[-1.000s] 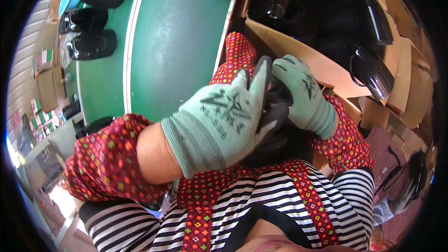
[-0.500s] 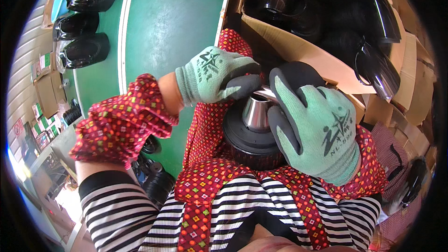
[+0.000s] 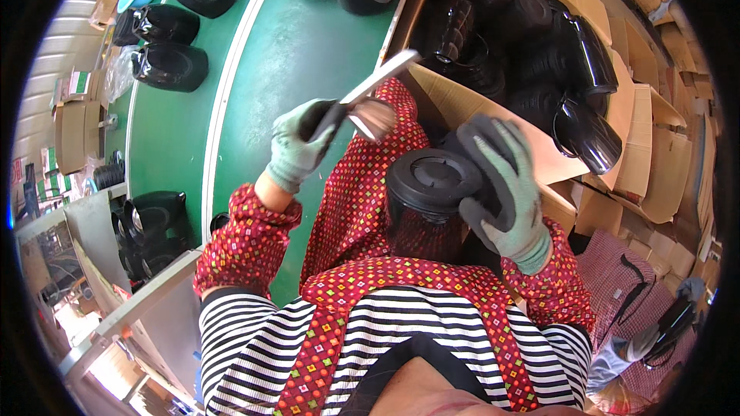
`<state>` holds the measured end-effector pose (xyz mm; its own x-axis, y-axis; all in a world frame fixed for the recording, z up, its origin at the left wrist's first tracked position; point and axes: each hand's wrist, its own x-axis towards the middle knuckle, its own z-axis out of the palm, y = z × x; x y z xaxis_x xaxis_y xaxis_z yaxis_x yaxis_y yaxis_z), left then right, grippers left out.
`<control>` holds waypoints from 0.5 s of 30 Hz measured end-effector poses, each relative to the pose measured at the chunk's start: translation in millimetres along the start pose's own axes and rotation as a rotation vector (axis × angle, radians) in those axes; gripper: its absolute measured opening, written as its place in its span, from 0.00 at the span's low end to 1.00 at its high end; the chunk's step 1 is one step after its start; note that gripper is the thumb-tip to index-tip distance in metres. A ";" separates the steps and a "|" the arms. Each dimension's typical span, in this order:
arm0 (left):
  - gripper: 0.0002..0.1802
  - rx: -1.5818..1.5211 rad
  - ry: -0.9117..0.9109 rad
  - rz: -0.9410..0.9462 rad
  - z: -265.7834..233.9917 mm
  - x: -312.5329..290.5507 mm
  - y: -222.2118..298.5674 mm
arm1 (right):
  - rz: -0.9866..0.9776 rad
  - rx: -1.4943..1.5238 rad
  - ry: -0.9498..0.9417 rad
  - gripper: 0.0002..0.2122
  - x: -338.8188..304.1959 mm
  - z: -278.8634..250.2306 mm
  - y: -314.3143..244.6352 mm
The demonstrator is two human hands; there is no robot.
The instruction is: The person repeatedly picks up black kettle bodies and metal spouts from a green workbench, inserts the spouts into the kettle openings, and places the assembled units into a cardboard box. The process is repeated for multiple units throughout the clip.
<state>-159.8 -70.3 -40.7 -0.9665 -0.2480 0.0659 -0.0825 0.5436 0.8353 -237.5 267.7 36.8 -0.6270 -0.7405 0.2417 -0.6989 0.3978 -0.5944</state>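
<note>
The left hand (image 3: 293,146) is clamped on a metal tool (image 3: 385,75); the right hand (image 3: 509,185), fingers parted, flanks the black jug (image 3: 422,227) before the apron (image 3: 358,281). The jug looks stiff, slick, best gripped round its sides.

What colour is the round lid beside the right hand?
The round lid is black; it shows best in the head view.

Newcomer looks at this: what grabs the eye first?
The shiny metal tool in the gloved left hand, upper centre and partly blurred. Then the round black lid near the middle, the gloved right hand at its right side. Upper right, a carton of glossy black jugs.
</note>
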 end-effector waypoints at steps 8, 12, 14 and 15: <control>0.09 0.571 0.202 -0.195 -35.6 -123.3 -103.0 | -0.037 0.313 0.023 0.38 -23.2 39.8 3.7; 0.09 0.255 0.320 -0.261 -22.8 -137.0 -108.2 | 0.019 0.543 0.084 0.33 -20.1 38.2 7.7; 0.14 0.037 0.312 -0.186 -18.6 -122.5 -71.0 | 0.317 0.779 0.232 0.30 -5.6 25.7 -7.7; 0.15 0.057 0.293 -0.111 -21.0 -115.3 -45.9 | 0.097 0.548 0.235 0.29 9.7 13.8 -3.3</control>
<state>-39.5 -83.5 -75.2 -0.8405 -0.5241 0.1374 -0.2051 0.5426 0.8146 -236.5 251.7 30.5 -0.7819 -0.5505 0.2926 -0.3948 0.0739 -0.9158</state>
